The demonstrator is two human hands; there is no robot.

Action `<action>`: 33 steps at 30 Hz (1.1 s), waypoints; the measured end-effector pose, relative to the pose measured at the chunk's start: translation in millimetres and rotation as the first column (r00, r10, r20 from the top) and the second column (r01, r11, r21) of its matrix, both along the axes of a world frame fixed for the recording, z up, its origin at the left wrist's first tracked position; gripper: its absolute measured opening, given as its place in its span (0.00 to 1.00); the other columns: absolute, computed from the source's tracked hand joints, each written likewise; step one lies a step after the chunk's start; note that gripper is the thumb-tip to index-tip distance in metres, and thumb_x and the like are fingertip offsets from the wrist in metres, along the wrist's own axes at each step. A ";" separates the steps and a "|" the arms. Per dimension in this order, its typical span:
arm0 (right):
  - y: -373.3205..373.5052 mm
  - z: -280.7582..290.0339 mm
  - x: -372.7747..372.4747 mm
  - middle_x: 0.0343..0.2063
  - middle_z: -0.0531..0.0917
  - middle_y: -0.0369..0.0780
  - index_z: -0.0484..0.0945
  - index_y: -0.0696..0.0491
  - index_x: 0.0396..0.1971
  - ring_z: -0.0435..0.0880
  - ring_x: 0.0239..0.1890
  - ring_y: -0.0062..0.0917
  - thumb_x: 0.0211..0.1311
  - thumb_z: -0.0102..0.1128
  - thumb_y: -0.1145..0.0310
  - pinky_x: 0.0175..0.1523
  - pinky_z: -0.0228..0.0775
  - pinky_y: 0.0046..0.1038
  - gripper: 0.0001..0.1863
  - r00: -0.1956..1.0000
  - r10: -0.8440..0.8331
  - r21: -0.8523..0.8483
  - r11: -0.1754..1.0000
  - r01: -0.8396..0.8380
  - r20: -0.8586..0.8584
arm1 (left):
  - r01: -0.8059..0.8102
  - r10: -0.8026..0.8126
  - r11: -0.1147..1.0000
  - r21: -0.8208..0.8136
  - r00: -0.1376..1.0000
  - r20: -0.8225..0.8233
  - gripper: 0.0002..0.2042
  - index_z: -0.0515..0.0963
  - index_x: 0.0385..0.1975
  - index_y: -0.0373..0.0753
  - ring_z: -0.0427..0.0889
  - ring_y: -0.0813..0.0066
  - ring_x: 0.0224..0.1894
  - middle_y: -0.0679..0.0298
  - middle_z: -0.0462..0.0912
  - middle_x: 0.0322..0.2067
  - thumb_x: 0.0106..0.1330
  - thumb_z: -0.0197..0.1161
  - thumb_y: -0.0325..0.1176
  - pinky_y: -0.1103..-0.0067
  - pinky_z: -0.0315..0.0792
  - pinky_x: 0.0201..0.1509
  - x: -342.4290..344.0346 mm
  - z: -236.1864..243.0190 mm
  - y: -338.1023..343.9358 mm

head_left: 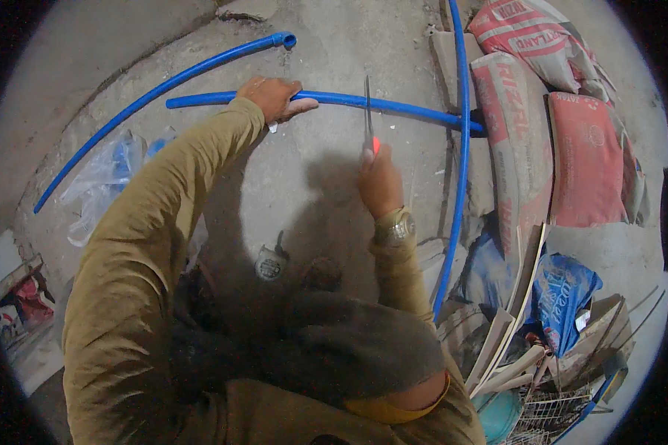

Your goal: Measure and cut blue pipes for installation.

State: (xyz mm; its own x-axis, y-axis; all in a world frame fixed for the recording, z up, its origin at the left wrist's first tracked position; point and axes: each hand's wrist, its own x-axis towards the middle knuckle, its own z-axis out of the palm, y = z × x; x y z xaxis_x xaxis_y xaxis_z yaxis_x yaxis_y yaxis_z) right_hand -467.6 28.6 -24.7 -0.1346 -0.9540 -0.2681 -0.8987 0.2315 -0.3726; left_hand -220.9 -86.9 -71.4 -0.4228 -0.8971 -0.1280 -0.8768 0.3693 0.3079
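Note:
A straight blue pipe point(416, 110) lies crosswise on the concrete floor ahead of me. My left hand point(274, 99) is closed over it left of its middle, thumb stretched along the near side. In my right hand point(379, 182) is the orange-red handle of a handsaw point(368, 111). Its narrow dark blade points away from me and crosses the pipe to the right of my left hand. Whether the teeth have cut in cannot be seen. A second blue pipe point(163, 85) with an elbow fitting point(289, 40) lies at the far left.
A long blue pipe point(464, 148) runs near to far on the right, across the held pipe's right end. Cement bags point(588, 159) are stacked beyond it. Wood strips point(508, 319) and a wire rack point(545, 415) lie lower right. A tape measure point(271, 263) and plastic bag point(93, 196) are nearer left.

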 end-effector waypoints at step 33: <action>-11.0 -11.4 3.4 0.27 0.82 0.58 0.64 0.55 0.45 0.81 0.34 0.59 0.66 0.48 0.61 0.38 0.70 0.55 0.15 0.999 -0.021 0.050 0.998 0.024 -0.050 | -0.002 0.001 0.999 0.047 0.999 0.040 0.33 0.81 0.36 0.41 0.83 0.51 0.38 0.52 0.84 0.33 0.64 0.43 0.69 0.59 0.73 0.44 0.5 3.8 -4.8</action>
State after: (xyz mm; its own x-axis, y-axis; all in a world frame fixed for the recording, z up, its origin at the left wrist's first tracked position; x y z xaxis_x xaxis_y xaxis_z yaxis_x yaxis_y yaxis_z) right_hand -464.2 17.6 -36.2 -0.1703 -0.9360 -0.3081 -0.9102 0.2692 -0.3148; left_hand -220.3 -91.7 -67.6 -0.4152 -0.8904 -0.1864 -0.8892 0.3540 0.2898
